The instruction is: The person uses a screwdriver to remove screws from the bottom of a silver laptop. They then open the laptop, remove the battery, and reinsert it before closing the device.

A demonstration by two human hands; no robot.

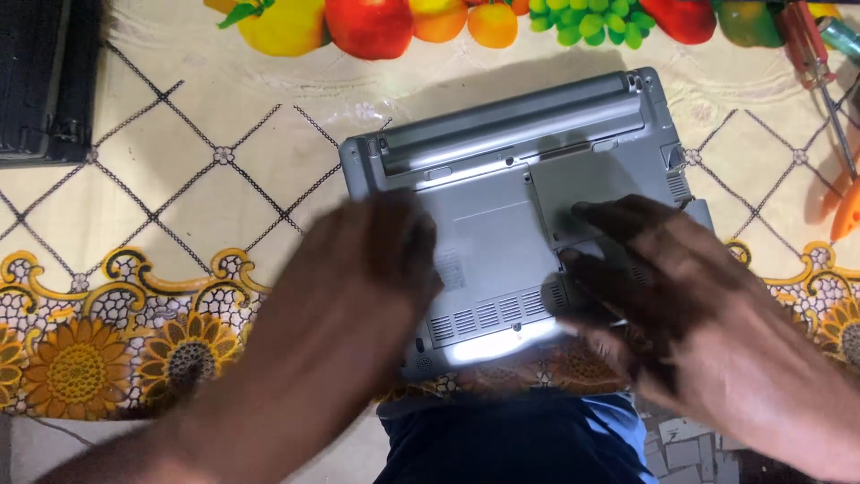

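Head view: both my forearms reach in from the near edge toward a grey laptop (515, 224) lying bottom-up on the counter (179, 179), its battery side far from me. My left hand (358, 287) comes in from the near left, palm down and blurred; the fingers are loosely spread and lie over the left part of the laptop's underside, holding nothing that I can see. My right hand (681, 305) comes in from the near right, also open, the fingers stretched flat onto the right part of the underside, by a square cover panel and the vent slots along the near edge. It covers that corner, so I cannot tell what lies under it.

The counter wears a cloth printed with sunflowers, a diamond grid and a row of fruit along the far edge. A black case (45, 81) sits at the far left, well apart. At the far right lie screwdrivers (820, 63) with red and orange handles.
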